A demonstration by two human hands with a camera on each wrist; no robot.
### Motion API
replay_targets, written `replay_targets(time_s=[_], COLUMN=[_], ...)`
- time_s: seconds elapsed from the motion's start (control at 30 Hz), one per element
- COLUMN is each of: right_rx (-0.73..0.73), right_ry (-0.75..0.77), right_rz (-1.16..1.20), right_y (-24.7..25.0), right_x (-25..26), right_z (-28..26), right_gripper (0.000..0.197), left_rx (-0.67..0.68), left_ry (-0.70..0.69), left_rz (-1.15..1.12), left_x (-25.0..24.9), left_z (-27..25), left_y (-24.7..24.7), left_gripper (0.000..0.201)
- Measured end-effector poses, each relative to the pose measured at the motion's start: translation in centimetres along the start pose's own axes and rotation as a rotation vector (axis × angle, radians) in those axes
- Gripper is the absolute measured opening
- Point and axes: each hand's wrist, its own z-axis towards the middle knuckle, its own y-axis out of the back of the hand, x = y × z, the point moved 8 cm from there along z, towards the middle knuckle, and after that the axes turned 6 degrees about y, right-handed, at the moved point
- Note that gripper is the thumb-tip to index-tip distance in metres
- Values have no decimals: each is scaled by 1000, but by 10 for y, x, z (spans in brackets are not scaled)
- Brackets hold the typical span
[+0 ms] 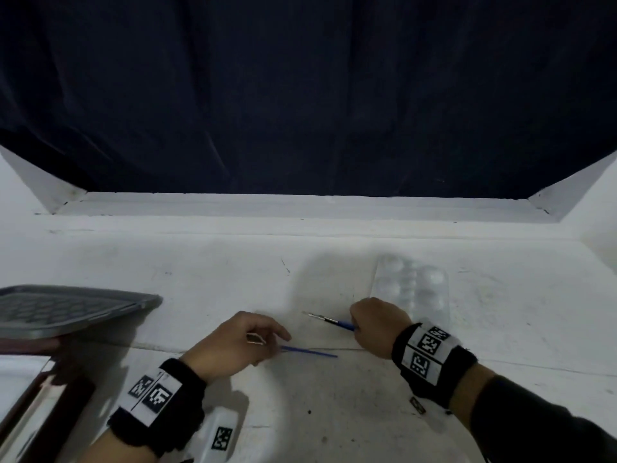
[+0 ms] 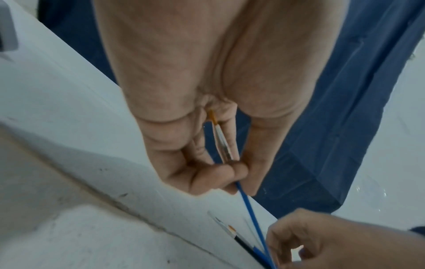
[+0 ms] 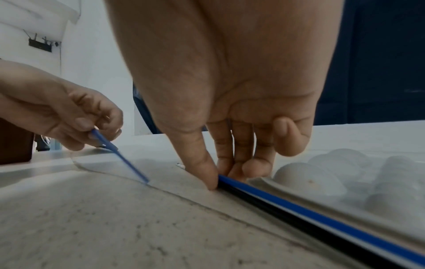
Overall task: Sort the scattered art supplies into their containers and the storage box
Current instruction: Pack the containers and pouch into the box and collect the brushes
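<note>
A thin blue brush (image 1: 309, 351) slants down from the left hand (image 1: 233, 345), fingers pinched on its ferrule end, tail tip touching the counter (image 1: 200, 262). At about two o'clock from it, the right hand (image 1: 379, 324) closes thumb and fingers on a second brush (image 1: 334, 320), or perhaps two, lying flat against a clear palette (image 1: 430, 279). To lift cleanly, I would roll the handle onto the fingertips, away from the palette's edge. A grey lid (image 1: 66, 309) sits at nine o'clock.

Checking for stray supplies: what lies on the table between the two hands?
Head view: only the left hand's blue brush handle and the right hand's brush tip; otherwise bare white table.
</note>
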Motion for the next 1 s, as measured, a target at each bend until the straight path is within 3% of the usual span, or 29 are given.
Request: replay_targets(time_s=[0.13,0.2,0.3,0.43,0.6,0.73,0.83,1.0], right_rx=[-30,-140,-342,-417,-342,-282,-151,-138], right_ry=[-12,-26,8,113,147,62,-18,-84], right_rz=[182,387,696,1100,1190,1150,1449,1567], right_y=[-6,3,27,45,38,7,-20,-40], right_x=[2,0,5,28,62,72,83,90], right_z=[-4,-10,-27,-50,-72,-80,-83,-86], right_gripper=[9,11,11,11,8,12,13,4], left_rx=[-199,-278,-382,-438,-309,-274,-298,-309], left_ry=[-62,-114,-241,-267,-196,-149,-131,-89], left_rz=[-244,-368,-478,-515,-273,-273,-304,-291], left_x=[-7,-13,-30,-52,-68,-54,-39,-19], left_z=[-15,-24,-41,-54,-48,-40,-39,-35], left_y=[21,31,43,44,9,-21,-35,-52], left_gripper=[22,25,13,7,17,18,13,15])
